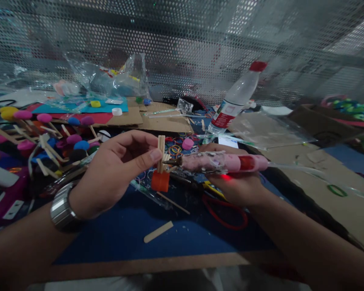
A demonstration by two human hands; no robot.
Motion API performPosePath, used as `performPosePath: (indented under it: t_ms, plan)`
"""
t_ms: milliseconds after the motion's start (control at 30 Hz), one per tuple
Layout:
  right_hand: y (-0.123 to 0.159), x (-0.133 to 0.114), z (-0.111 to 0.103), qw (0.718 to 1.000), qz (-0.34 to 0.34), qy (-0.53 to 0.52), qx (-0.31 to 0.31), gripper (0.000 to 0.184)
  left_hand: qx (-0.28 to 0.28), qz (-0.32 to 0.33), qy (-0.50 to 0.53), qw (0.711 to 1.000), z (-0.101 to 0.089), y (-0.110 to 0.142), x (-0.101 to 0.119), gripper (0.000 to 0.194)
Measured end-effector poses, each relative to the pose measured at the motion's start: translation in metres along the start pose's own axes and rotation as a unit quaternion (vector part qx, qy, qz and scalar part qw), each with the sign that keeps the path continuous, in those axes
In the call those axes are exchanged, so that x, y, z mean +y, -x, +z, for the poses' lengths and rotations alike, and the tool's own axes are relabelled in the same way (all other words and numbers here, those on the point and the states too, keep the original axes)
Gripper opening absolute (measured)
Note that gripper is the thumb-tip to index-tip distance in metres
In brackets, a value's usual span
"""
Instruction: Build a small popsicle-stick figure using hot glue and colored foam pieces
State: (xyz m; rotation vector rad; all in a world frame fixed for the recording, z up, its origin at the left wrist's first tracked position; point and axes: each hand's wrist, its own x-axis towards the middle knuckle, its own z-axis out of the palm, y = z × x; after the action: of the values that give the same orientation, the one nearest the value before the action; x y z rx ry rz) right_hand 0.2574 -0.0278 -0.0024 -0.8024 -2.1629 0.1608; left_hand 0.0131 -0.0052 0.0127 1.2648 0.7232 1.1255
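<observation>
Between its thumb and fingers, my left hand (118, 165) pinches a small assembly of wooden craft sticks (161, 150), held upright. An orange piece (160, 181) is at the assembly's lower end. My right hand (235, 184) is wrapped round a pink hot glue gun (212, 162) with clear residue stuck along its front. The glue gun's dark nozzle points left and meets the sticks or lies just beside them; I cannot tell whether it touches. A red light glows on its underside. The fingers of my right hand are partly hidden behind the gun.
A loose craft stick (158, 232) lies on the blue tabletop (109, 238) near the front edge. A water bottle (235, 99) leans at the back. Colourful capped sticks (74, 139) crowd the left, a cardboard box (324, 125) the right. Perforated metal (182, 44) stands behind.
</observation>
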Motion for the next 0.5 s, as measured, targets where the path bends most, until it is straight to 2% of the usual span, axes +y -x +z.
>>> performPosePath:
  t_ms: [267,500]
  plan:
    - [0.0027,0.0021,0.0007,0.999,0.017,-0.027,0.000,0.031,0.005,0.002,-0.016,1.000,-0.0003,-0.0009,0.0006,0.017]
    - [0.0003,-0.0013,-0.0027,0.998,0.043,-0.024,-0.030,0.027,-0.003,0.006,-0.018,1.000,-0.0008,-0.0009,-0.0007,0.015]
